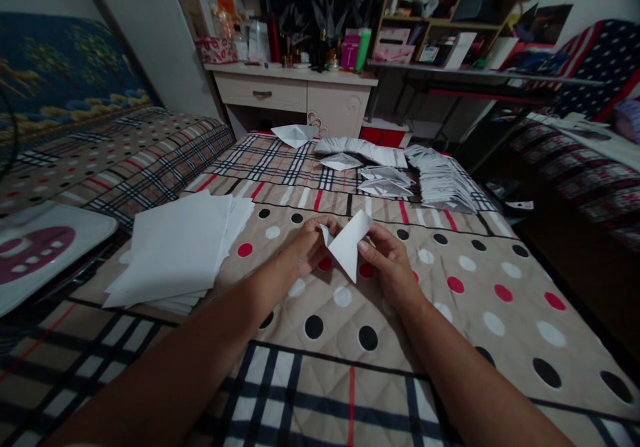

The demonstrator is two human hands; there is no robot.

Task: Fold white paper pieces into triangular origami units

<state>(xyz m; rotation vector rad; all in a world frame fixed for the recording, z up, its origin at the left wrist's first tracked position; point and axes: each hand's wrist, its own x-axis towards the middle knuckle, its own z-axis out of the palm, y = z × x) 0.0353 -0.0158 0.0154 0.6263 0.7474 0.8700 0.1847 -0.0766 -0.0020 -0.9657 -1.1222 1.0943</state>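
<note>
A folded white sheet of paper [349, 243] is held just above the bedspread, one corner pointing down toward me. My left hand [314, 243] grips its left side, where a flap stands up. On the right edge, my right hand [387, 257] pinches the paper between thumb and fingers. To the left lies a loose stack of flat white sheets [175, 247]. Beyond my hands, folded paper pieces [386, 181] lie in small piles, and a long row of them [445, 179] is packed together at the right.
The patterned bedspread [320, 393] lies under everything. A white folding table [95, 247] stands at the left edge. At the back is a pale dresser [280, 93] crowded with bottles and boxes. A desk with shelves [450, 70] stands at the back right.
</note>
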